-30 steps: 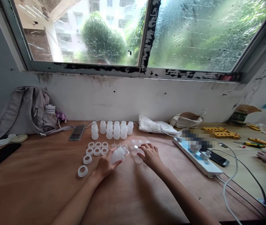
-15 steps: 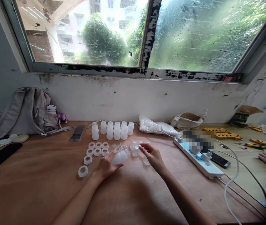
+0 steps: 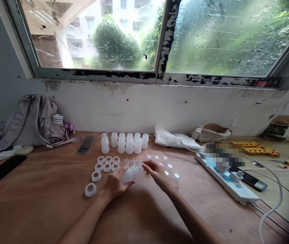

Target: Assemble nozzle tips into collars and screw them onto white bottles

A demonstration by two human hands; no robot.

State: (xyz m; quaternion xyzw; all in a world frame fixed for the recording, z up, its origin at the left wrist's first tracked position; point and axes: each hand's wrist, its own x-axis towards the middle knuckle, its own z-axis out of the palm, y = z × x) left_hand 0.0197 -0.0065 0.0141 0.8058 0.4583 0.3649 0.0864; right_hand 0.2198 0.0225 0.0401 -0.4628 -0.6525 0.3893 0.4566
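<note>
A frosted small bottle (image 3: 129, 174), likely a baby bottle, lies tilted in my left hand (image 3: 116, 181), whose fingers wrap round its body. The bottle's clear top points up and to the right. My right hand (image 3: 154, 169) is at that top with thumb and fingertips pinched together; what they hold is too small to make out. Just behind the bottle stand several clear teats (image 3: 132, 162). To their left are several white screw rings (image 3: 107, 167) in rows. Right of my right hand lie clear caps (image 3: 175, 182) and small white discs (image 3: 170, 166).
Several frosted bottles (image 3: 129, 144) stand by the wall. A white power strip (image 3: 226, 178) with cables lies to the right, near yellow parts (image 3: 261, 149). A grey backpack (image 3: 30, 123), a black flat object (image 3: 3, 172) and a white packet (image 3: 172, 137) line the table.
My right hand has moved left from above the clear caps to the top of the bottle. My left hand still holds the bottle. The view has shifted slightly.
</note>
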